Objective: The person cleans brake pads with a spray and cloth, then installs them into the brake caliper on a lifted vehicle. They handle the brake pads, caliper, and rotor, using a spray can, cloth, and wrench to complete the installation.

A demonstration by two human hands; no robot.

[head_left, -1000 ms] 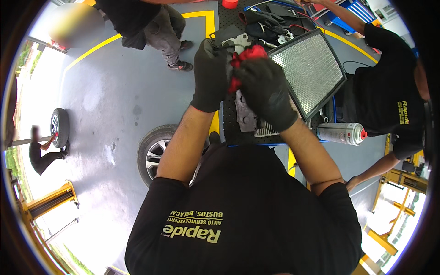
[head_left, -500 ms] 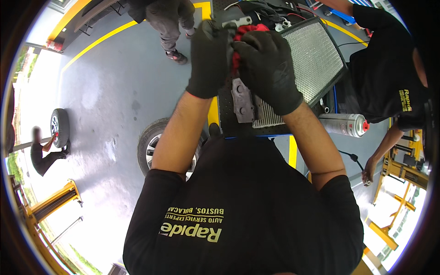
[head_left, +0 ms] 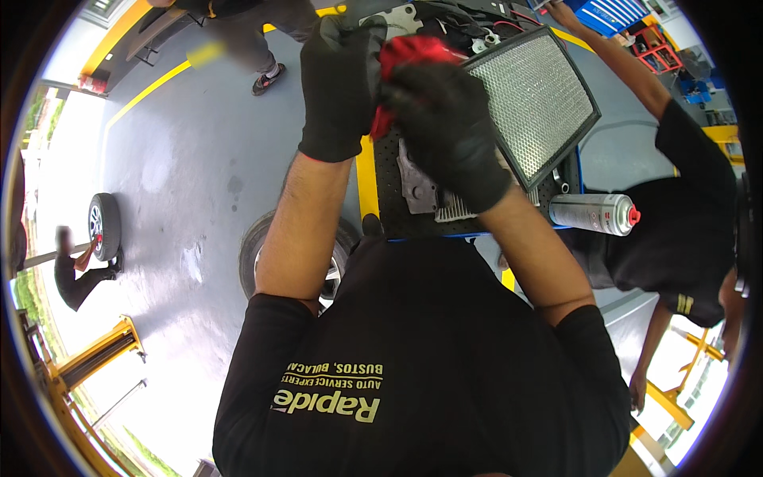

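Observation:
My left hand (head_left: 340, 91), in a black glove, is raised at the upper middle with its fingers curled closed. What it grips is hidden by the glove; a small dark tip shows above the fingers. My right hand (head_left: 449, 131), also gloved and slightly blurred, is closed on a bunched red cloth (head_left: 417, 52), which lies between the two hands. Beyond the left hand's fingers a grey metal plate with holes (head_left: 401, 20) shows in part. Under my right wrist a grey brake pad (head_left: 416, 189) lies on the black perforated cart top (head_left: 388, 179).
A framed air filter (head_left: 544, 103) lies right of my hands, with a spray can (head_left: 592, 215) below it. A wheel (head_left: 258, 246) stands behind my left forearm. One co-worker (head_left: 660, 230) is close at right; another person's leg (head_left: 266, 60) shows at upper left.
Both my hands have shifted left, the right one also downward with the red cloth. The co-worker at right has bent and moved lower; the person at upper left has stepped left.

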